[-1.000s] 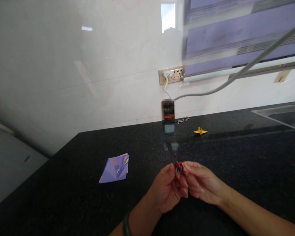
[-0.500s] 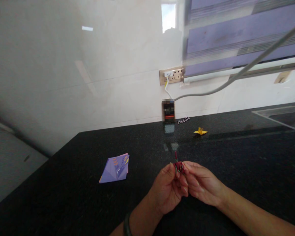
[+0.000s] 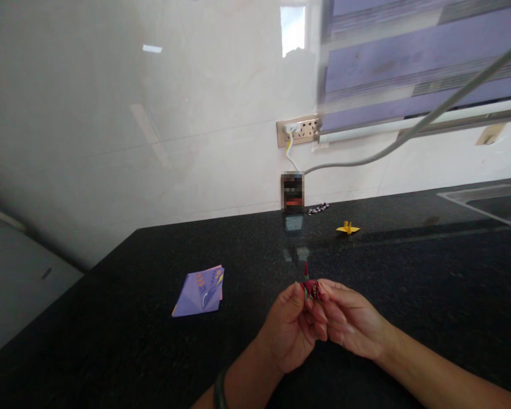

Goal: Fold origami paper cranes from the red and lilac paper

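Observation:
A small dark red and green folded paper piece (image 3: 312, 288) is pinched between both hands above the black counter; a thin pointed tip sticks up from it. It looks like an origami crane, though my fingers cover parts of it. My left hand (image 3: 290, 324) grips its left side between thumb and fingers. From the right, my right hand (image 3: 353, 318) pinches the other side, its fingertips close to those of the left. Farther back on the counter sits a yellow origami crane (image 3: 348, 228) with its wings spread.
Purple patterned paper sheets (image 3: 200, 292) lie in a stack to the left on the black counter (image 3: 123, 341). By the wall stand a blurred-out dark box (image 3: 293, 193) and a beaded string (image 3: 318, 208). A sink edge (image 3: 481, 209) is at right; a grey cable (image 3: 366, 161) runs above.
Both hands stay in almost the same place. The folded paper has turned very slightly between the fingers, with its body looking a little wider.

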Demonstrator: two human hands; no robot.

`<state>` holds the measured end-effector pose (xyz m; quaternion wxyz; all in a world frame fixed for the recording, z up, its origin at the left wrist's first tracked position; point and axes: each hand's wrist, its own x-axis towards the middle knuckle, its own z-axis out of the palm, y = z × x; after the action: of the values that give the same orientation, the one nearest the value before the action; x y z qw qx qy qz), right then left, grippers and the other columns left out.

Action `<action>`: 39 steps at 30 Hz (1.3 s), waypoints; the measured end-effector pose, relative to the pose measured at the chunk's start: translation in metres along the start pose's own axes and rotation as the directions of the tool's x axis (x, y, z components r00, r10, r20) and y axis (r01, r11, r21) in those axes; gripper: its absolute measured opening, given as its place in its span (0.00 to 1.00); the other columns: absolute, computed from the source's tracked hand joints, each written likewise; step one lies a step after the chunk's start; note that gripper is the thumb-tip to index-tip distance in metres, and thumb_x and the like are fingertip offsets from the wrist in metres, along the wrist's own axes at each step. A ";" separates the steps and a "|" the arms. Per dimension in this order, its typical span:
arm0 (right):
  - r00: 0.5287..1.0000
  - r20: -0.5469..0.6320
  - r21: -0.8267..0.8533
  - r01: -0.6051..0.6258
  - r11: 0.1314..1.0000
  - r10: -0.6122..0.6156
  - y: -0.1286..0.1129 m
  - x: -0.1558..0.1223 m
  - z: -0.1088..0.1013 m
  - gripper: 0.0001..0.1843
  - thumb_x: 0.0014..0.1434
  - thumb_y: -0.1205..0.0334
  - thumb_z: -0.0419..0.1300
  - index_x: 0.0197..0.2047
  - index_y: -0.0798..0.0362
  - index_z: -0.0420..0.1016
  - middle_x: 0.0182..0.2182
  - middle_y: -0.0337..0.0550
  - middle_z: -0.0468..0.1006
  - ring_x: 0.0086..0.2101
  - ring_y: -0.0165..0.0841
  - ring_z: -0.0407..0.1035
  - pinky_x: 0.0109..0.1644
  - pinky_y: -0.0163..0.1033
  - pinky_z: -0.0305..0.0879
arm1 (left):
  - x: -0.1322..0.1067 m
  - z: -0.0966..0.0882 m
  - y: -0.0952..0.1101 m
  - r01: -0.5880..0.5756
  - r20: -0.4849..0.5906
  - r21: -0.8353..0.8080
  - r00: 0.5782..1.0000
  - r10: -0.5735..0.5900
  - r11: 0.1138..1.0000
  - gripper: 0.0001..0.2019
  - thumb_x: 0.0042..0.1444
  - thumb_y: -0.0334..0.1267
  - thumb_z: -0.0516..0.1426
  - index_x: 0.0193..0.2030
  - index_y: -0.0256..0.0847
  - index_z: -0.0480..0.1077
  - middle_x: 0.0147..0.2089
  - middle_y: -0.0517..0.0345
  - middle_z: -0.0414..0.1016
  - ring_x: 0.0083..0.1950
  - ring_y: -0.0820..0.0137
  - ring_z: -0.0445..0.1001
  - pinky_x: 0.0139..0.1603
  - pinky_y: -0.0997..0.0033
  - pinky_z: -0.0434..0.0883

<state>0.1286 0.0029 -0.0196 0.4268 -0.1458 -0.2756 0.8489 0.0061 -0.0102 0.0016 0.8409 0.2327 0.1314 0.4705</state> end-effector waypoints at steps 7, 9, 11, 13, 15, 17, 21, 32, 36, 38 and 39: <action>1.000 -0.025 0.027 0.004 1.000 -0.004 -0.001 -0.001 0.001 0.07 0.57 0.64 0.52 0.31 0.56 0.68 0.14 0.33 0.64 0.12 0.20 0.53 0.22 0.29 0.59 | 0.001 -0.002 -0.001 0.000 -0.008 0.012 1.000 0.001 1.000 0.15 0.56 0.41 0.49 0.29 0.30 0.68 0.20 0.57 0.71 0.17 0.78 0.69 0.19 0.83 0.68; 1.000 -0.021 0.035 0.007 0.999 -0.006 -0.002 -0.001 0.001 0.07 0.57 0.64 0.51 0.30 0.56 0.67 0.14 0.32 0.63 0.11 0.19 0.52 0.20 0.28 0.57 | 0.001 -0.002 0.000 0.015 -0.023 0.006 1.000 -0.014 1.000 0.15 0.57 0.41 0.48 0.30 0.30 0.69 0.20 0.56 0.71 0.18 0.78 0.69 0.19 0.83 0.68; 1.000 -0.006 0.049 0.006 0.999 -0.006 -0.002 0.000 0.003 0.09 0.57 0.63 0.50 0.29 0.56 0.66 0.12 0.31 0.61 0.10 0.19 0.50 0.16 0.27 0.53 | 0.001 -0.002 0.001 0.031 -0.042 -0.005 0.999 -0.031 1.000 0.16 0.57 0.41 0.48 0.29 0.29 0.69 0.20 0.56 0.71 0.17 0.78 0.69 0.18 0.83 0.67; 1.000 0.008 0.063 0.001 0.998 -0.001 -0.004 0.000 0.005 0.10 0.58 0.62 0.49 0.27 0.55 0.65 0.11 0.30 0.59 0.10 0.20 0.49 0.13 0.25 0.49 | 0.001 -0.003 0.004 0.041 -0.059 -0.007 0.997 -0.041 0.999 0.15 0.56 0.40 0.49 0.28 0.29 0.69 0.20 0.56 0.71 0.17 0.78 0.69 0.17 0.83 0.66; 1.000 0.010 0.071 0.001 0.997 -0.001 -0.006 0.000 0.008 0.11 0.58 0.62 0.50 0.26 0.54 0.64 0.11 0.30 0.59 0.10 0.20 0.49 0.13 0.25 0.47 | 0.001 -0.003 0.008 0.038 -0.081 0.001 0.996 -0.038 0.999 0.14 0.56 0.39 0.50 0.29 0.30 0.69 0.20 0.57 0.71 0.16 0.78 0.68 0.15 0.82 0.64; 1.000 0.003 0.072 0.010 0.997 -0.010 -0.007 0.000 0.010 0.10 0.57 0.62 0.50 0.26 0.54 0.63 0.11 0.30 0.58 0.10 0.20 0.48 0.13 0.25 0.48 | 0.001 -0.004 0.011 0.024 -0.109 0.011 0.994 -0.023 1.000 0.11 0.54 0.38 0.51 0.29 0.31 0.69 0.19 0.58 0.70 0.16 0.79 0.67 0.15 0.83 0.63; 1.000 -0.003 0.074 0.031 0.997 -0.031 -0.009 0.000 0.010 0.09 0.57 0.62 0.50 0.26 0.53 0.62 0.12 0.30 0.57 0.11 0.21 0.47 0.13 0.26 0.48 | 0.002 -0.007 0.014 -0.015 -0.138 0.044 0.990 0.021 0.999 0.09 0.52 0.37 0.53 0.27 0.32 0.67 0.18 0.60 0.68 0.16 0.80 0.64 0.16 0.82 0.60; 0.998 -0.033 0.083 0.058 0.995 -0.055 -0.011 0.000 0.007 0.10 0.57 0.62 0.50 0.25 0.53 0.62 0.13 0.29 0.54 0.12 0.21 0.46 0.15 0.26 0.50 | 0.002 -0.007 0.023 -0.051 -0.172 -0.035 0.984 0.044 0.998 0.10 0.54 0.34 0.50 0.24 0.34 0.64 0.17 0.62 0.64 0.16 0.80 0.61 0.18 0.82 0.58; 0.989 -0.076 0.029 0.129 0.991 -0.126 -0.018 -0.003 0.010 0.11 0.57 0.62 0.51 0.24 0.54 0.62 0.12 0.30 0.55 0.12 0.21 0.48 0.16 0.26 0.53 | 0.004 -0.007 0.027 -0.085 -0.134 -0.040 0.988 0.079 0.996 0.17 0.56 0.41 0.45 0.20 0.35 0.62 0.15 0.62 0.62 0.15 0.79 0.60 0.17 0.80 0.59; 0.986 -0.093 -0.063 0.129 0.990 -0.135 -0.020 -0.004 0.013 0.11 0.56 0.62 0.52 0.24 0.55 0.64 0.11 0.30 0.57 0.11 0.20 0.48 0.14 0.26 0.52 | 0.005 -0.009 0.023 -0.058 -0.111 0.071 0.992 0.066 0.996 0.26 0.54 0.54 0.42 0.19 0.35 0.63 0.14 0.58 0.63 0.14 0.76 0.62 0.14 0.78 0.58; 0.985 -0.101 -0.110 0.128 0.986 -0.140 -0.019 -0.004 0.014 0.11 0.56 0.62 0.53 0.23 0.56 0.64 0.10 0.30 0.57 0.10 0.20 0.48 0.14 0.26 0.52 | 0.005 -0.009 0.020 -0.028 -0.093 0.131 0.995 0.041 0.991 0.30 0.52 0.59 0.40 0.20 0.33 0.65 0.14 0.56 0.65 0.14 0.75 0.63 0.13 0.78 0.58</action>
<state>0.1364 0.0043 0.0032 0.4893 -0.1945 -0.3046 0.7937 -0.0099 0.0055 0.0038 0.8086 0.2660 0.1977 0.4861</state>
